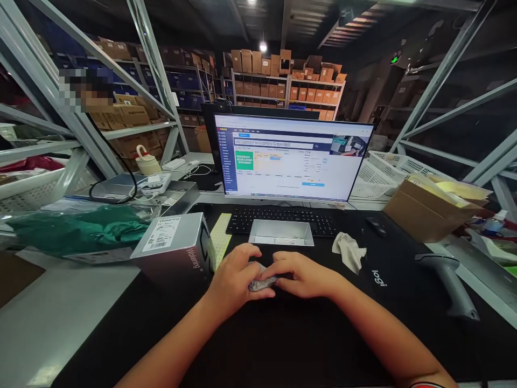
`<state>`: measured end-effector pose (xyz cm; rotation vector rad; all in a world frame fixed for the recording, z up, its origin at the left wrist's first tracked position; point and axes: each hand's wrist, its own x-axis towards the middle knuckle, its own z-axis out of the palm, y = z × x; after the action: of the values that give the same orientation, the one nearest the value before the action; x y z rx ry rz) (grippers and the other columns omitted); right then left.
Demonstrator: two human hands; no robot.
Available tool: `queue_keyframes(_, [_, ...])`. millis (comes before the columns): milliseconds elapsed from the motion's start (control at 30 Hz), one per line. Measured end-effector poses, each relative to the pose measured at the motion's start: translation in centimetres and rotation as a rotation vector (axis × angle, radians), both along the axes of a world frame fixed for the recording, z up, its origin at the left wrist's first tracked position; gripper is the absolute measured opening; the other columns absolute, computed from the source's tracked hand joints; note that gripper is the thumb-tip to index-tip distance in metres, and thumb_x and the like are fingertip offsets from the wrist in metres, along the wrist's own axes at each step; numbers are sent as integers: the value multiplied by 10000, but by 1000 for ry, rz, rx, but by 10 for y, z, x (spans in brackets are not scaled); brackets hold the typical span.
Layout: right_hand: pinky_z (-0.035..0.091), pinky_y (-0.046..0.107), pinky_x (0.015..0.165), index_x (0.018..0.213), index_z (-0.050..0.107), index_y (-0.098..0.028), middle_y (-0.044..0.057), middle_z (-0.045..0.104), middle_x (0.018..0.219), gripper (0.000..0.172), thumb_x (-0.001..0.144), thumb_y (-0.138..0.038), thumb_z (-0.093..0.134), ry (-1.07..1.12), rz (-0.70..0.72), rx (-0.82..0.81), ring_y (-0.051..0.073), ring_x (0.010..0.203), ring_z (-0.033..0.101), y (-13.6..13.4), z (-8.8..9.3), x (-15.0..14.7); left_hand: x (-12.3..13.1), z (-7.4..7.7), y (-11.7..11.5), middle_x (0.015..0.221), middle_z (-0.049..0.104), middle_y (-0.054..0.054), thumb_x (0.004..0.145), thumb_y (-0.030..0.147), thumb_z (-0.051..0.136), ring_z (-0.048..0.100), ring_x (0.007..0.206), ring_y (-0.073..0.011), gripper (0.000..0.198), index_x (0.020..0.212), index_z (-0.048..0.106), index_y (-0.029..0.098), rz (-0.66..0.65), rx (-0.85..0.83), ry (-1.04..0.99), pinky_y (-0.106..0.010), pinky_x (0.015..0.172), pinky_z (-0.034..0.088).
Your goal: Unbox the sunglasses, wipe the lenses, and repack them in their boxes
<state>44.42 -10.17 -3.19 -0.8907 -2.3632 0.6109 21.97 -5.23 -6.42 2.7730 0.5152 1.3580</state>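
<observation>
My left hand (pixel 237 274) is closed around a small grey-silver item (pixel 260 284), mostly covered by fingers, so its kind cannot be made out. The fingertips of my right hand (pixel 299 273) pinch the same item from the other side. Just beyond my hands lies a shallow, open silver-grey box part (pixel 258 231) with something pale inside, in front of the black keyboard (pixel 283 216). To the left stands a box marked "Wakening" (pixel 172 253) with a white label on top. A crumpled pale cloth or tissue (pixel 348 252) rests right of my right hand.
A monitor (pixel 291 161) stands behind the keyboard. On the right are a barcode scanner (pixel 448 285), a mouse (pixel 376 226) and a cardboard box (pixel 424 215) holding papers. Green plastic packaging (pixel 84 231) lies on the left. A yellow-green sheet (pixel 221 237) sits beside the Wakening box.
</observation>
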Motion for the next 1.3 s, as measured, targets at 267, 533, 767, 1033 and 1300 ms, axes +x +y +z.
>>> queue_keyframes(267, [432, 280, 706, 1117, 650, -221, 37, 593, 1012, 229, 888, -221, 643, -333, -54, 237, 172, 814, 564, -8, 20, 3, 0, 16, -10, 958, 675, -46, 918, 452, 635, 634, 966, -217, 282, 755, 635, 222, -4, 360, 114, -358, 872, 556])
queue_keyframes(533, [352, 318, 584, 769, 619, -192, 48, 614, 759, 385, 989, -499, 546, -476, -261, 739, 163, 580, 507, 10, 22, 34, -6, 21, -15, 1082, 593, -86, 767, 318, 701, 586, 1052, -276, 162, 779, 579, 211, -57, 176, 23, -433, 904, 548])
queue_keyframes(767, [557, 324, 674, 1003, 697, -212, 126, 742, 1107, 257, 1014, -156, 446, -184, -353, 684, 212, 847, 719, 3, 1, 30, 7, -6, -4, 1578, 243, -208, 754, 321, 782, 356, 1441, -390, 842, 1456, 321, 251, -48, -167, -10, -604, 1117, 410])
queue_keyframes(1033, [612, 473, 889, 714, 687, -202, 136, 714, 1219, 319, 916, -40, 500, -65, -296, 703, 300, 1177, 654, 1, 5, 16, 15, -17, 13, 1147, 690, -57, 744, 227, 742, 689, 1007, -248, 554, 1267, 561, 266, 20, -349, 72, -381, 869, 589])
queue_keyframes(1300, [466, 557, 1072, 1083, 723, -202, 153, 557, 1439, 234, 861, -198, 649, -141, -418, 577, 332, 1312, 518, -21, 25, 2, 14, -20, 3, 1217, 583, -105, 774, 195, 714, 608, 1113, -280, 549, 1272, 486, 233, 221, -206, -131, -454, 958, 533])
